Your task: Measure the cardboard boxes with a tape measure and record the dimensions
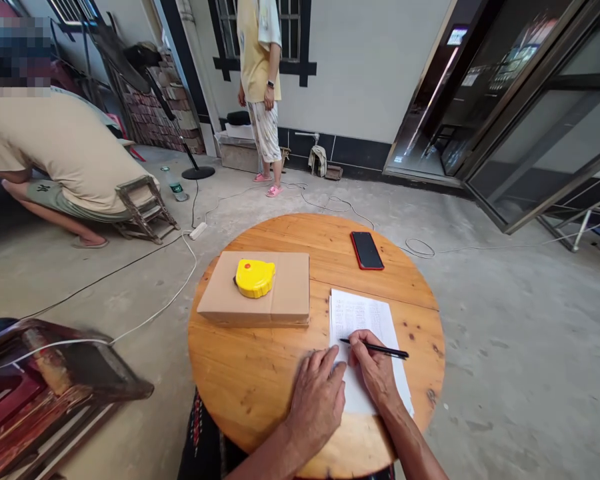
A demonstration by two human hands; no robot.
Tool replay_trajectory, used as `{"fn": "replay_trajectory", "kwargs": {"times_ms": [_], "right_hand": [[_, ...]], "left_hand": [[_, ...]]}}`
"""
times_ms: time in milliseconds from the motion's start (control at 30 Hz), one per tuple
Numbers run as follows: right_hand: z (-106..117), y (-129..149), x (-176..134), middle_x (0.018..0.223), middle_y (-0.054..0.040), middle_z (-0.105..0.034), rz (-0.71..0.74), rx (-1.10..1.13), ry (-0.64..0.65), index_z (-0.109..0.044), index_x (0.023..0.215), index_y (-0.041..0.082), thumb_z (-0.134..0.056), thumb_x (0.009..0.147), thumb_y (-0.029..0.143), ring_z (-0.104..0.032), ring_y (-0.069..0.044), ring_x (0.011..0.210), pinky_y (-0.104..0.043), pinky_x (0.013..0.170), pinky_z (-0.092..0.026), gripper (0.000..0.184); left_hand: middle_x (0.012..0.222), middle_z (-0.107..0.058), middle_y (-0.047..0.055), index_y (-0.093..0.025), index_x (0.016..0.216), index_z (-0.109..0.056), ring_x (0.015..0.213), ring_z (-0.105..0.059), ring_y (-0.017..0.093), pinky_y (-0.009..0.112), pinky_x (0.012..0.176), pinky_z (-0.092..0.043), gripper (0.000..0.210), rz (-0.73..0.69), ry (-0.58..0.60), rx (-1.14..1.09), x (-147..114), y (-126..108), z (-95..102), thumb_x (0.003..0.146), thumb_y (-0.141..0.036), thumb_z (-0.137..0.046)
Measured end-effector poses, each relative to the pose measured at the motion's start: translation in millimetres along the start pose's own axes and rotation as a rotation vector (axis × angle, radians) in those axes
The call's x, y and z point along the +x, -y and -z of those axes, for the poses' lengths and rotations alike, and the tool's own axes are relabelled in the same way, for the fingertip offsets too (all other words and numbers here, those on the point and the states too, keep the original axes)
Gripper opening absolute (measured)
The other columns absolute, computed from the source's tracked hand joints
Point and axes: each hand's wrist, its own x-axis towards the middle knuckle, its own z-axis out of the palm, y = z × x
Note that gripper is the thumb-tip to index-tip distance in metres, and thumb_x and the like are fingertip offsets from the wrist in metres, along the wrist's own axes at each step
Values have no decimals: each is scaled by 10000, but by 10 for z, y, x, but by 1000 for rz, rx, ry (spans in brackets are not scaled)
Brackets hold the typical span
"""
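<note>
Slim black straight pen [387, 351] I hold slanted over white rectangular paper [360, 323], its tip pointing left, its other end at the paper's right edge, the paper lying flat before me, small handwriting in rows across its far part

pen [389, 350] in right grip [374, 371]

- One view, from the wearer's head, looking forward and down.
- The round wooden surface [250, 373] lies close, with the paper [363, 317] right of center.
- Beyond it, farther off, stand the wall [365, 73] and doorway [430, 137]; grey floor [510, 347] spans both sides.
</note>
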Motion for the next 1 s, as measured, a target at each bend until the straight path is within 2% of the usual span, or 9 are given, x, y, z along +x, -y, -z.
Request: {"fn": "replay_trajectory", "kwargs": {"times_ms": [133, 233, 500, 733, 1000], "right_hand": [[16, 77, 31, 510, 41, -523, -60, 88, 17, -576, 765, 209, -606, 867, 488, -434, -138, 498, -269, 550, -352, 299], [1, 139, 22, 516, 46, -519, -31, 103, -32, -556, 755, 212, -597, 877, 456, -445, -136, 489, -267, 540, -360, 276], [-111, 58, -52, 550, 54, -463, 60, -64, -87, -571, 763, 205, -559, 897, 421, -401, -127, 500, -261, 509, -340, 254], [-115, 43, -75, 683, 18, -541, 114, -166, -83, -585, 777, 203, -551, 898, 363, -460, -146, 629, -266, 602, -395, 203], [-112, 22, -63, 669, 21, -552, 155, -306, -71, -587, 797, 201, -517, 926, 355, -464, -142, 605, -260, 587, -401, 213]], "left_hand": [[1404, -539, 29, -237, 1180, -606, 1191, -481, 252, 449, 1029, -428, 302, -3, -4, 0, -5, -5, 16, 895, -180, -524], [1397, -545, 46, -228, 1175, -610, 1178, -488, 258, 463, 1012, -442, 300, -19, -3, 12, -6, -11, 35, 890, -172, -535], [1379, -565, 67, -204, 1171, -619, 1149, -501, 276, 492, 986, -460, 298, -42, -11, 10, 11, 7, 53, 882, -170, -554], [1356, -578, 64, -206, 1155, -622, 1168, -490, 266, 471, 983, -459, 289, -40, -16, -26, 8, 22, 46, 873, -162, -572], [1373, -570, 63, -197, 1179, -606, 1163, -489, 275, 485, 993, -449, 294, -28, 1, -33, 17, 27, 46, 892, -172, -546]]}}
